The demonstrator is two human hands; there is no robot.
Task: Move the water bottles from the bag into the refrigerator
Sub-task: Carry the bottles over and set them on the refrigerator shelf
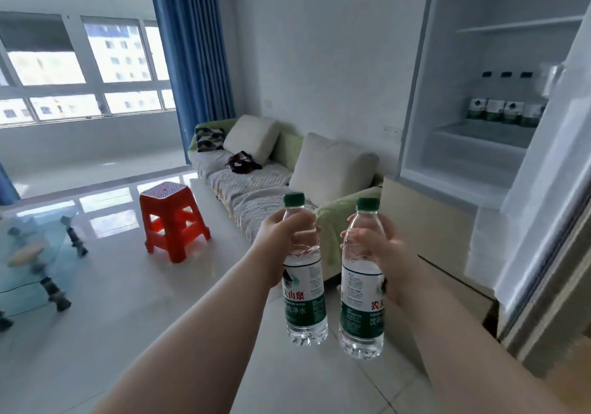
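Observation:
My left hand point(281, 240) grips a clear water bottle point(303, 298) with a green cap and a green-and-white label, holding it upright by the upper body. My right hand point(380, 244) grips a second, matching water bottle point(361, 311) the same way, just to the right. Both bottles hang in the air over the floor, side by side. At the upper right the refrigerator point(447, 144) stands with its door point(550, 164) open; several bottles point(505, 111) of the same kind stand in a row on one of its shelves. No bag for the bottles shows clearly.
A sofa point(256, 186) with white cushions runs along the wall ahead, with a dark item point(243, 162) lying on it. A red plastic stool point(172, 221) stands on the tiled floor. At the left is a glass coffee table point(35, 253). Blue curtains point(195, 45) hang by the window.

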